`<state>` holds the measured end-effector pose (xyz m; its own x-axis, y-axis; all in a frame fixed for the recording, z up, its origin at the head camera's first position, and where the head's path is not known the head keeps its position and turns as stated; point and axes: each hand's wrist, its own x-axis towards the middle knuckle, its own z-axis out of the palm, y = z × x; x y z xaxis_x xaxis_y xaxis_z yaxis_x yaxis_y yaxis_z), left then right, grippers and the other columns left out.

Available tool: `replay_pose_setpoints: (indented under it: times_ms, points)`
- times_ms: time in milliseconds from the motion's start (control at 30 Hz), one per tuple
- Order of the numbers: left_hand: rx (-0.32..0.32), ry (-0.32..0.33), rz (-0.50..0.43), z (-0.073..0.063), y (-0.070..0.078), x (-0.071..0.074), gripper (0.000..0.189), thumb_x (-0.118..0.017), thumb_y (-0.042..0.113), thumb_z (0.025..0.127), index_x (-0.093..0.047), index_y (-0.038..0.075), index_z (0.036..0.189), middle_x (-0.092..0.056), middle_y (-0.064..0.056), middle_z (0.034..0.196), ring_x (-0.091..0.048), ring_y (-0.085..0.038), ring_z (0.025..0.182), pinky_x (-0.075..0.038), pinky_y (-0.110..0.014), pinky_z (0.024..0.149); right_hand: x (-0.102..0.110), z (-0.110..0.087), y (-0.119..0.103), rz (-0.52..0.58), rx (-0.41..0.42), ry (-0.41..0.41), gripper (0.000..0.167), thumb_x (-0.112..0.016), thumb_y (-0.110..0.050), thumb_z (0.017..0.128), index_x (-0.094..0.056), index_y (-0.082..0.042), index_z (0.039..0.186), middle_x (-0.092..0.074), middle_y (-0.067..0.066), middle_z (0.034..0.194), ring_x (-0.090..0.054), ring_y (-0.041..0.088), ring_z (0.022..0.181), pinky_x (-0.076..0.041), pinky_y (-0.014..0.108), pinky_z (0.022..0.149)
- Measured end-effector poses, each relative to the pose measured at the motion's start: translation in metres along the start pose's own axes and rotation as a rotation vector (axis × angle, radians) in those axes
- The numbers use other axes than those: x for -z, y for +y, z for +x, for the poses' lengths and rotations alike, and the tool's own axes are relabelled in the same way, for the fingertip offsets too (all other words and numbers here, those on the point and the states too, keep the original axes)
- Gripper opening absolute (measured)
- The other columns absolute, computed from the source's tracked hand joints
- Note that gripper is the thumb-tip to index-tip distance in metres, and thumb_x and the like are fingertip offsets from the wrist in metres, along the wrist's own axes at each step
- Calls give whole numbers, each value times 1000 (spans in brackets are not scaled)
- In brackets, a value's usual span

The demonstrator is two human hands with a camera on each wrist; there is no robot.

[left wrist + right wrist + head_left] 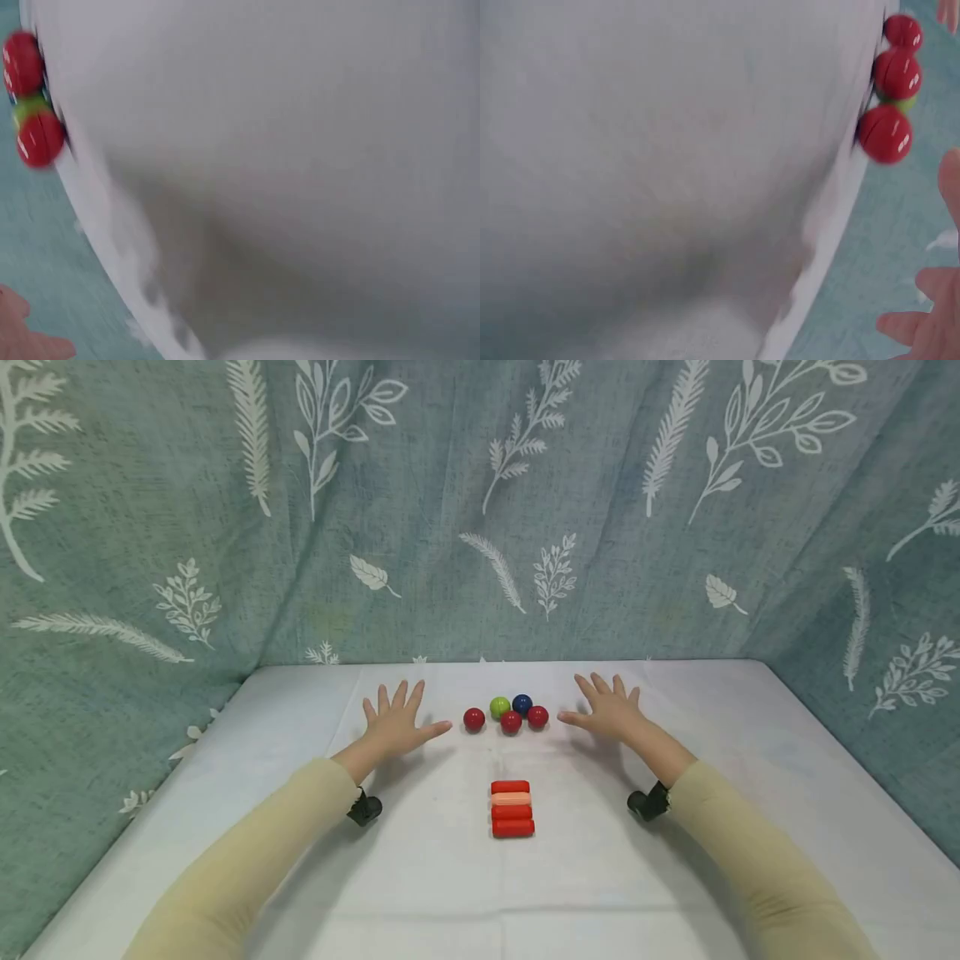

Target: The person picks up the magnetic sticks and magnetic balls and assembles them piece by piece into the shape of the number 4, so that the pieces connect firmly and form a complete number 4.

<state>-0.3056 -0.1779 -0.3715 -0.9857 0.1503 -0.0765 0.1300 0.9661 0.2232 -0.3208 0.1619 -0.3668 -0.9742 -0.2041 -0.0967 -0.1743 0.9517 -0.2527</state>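
Observation:
Both hands are spread with straight fingers over the far part of the white table, on either side of a cluster of small shiny balls. My left hand (393,727) holds nothing, its thumb pointing toward the leftmost red ball (474,720). My right hand (609,714) is likewise bare, its thumb tip close to the rightmost red ball (537,717). Between those two sit another red ball (511,722), a green ball (500,707) and a dark blue ball (522,704). In the right wrist view the red balls (886,133) line up near the fingers (904,327).
Nearer to me, several red cylinders (513,828) and a salmon-coloured one (511,798) lie side by side in a short stack on the white tablecloth (420,893). A green leaf-patterned curtain (435,527) closes off the back and sides. Each wrist carries a black camera (365,808).

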Motion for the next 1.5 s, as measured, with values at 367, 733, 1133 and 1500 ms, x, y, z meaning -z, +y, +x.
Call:
replay_pose_setpoints:
  times_ms: [367, 733, 1133, 1500]
  points:
    - [-253, 126, -85, -32, 39, -9, 81, -60, 49, 83, -25, 11, 145, -23, -17, 148, -16, -43, 134, -13, -59, 105, -5, -29, -16, 77, 192, 78, 83, -53, -60, 82, -24, -16, 146, -28, 21, 145, -22, 49, 130, -11, 69, 98]
    - [-365, 95, -274, -48, 64, -13, 42, -66, 28, 84, -59, 8, 120, -60, -8, 116, -53, -25, 106, -43, -40, 90, -6, -59, -40, 250, 256, -16, 69, -63, -38, 84, -36, -11, 141, -40, 18, 139, -37, 36, 127, -34, 54, 98]
    - [-409, -28, -303, -46, 76, -20, 35, -70, 20, 81, -64, 7, 113, -65, -5, 96, -55, -16, 83, -47, -28, 72, -13, -70, -53, 333, 365, -71, 61, -66, -30, 83, -44, -9, 136, -53, 16, 128, -49, 32, 117, -44, 49, 89]
    - [-420, -113, -300, -42, 79, -25, 28, -71, 17, 79, -67, 9, 106, -65, -1, 85, -55, -10, 72, -45, -23, 63, -19, -70, -57, 334, 396, -73, 57, -68, -23, 82, -47, -8, 133, -59, 14, 119, -55, 28, 107, -47, 44, 86]
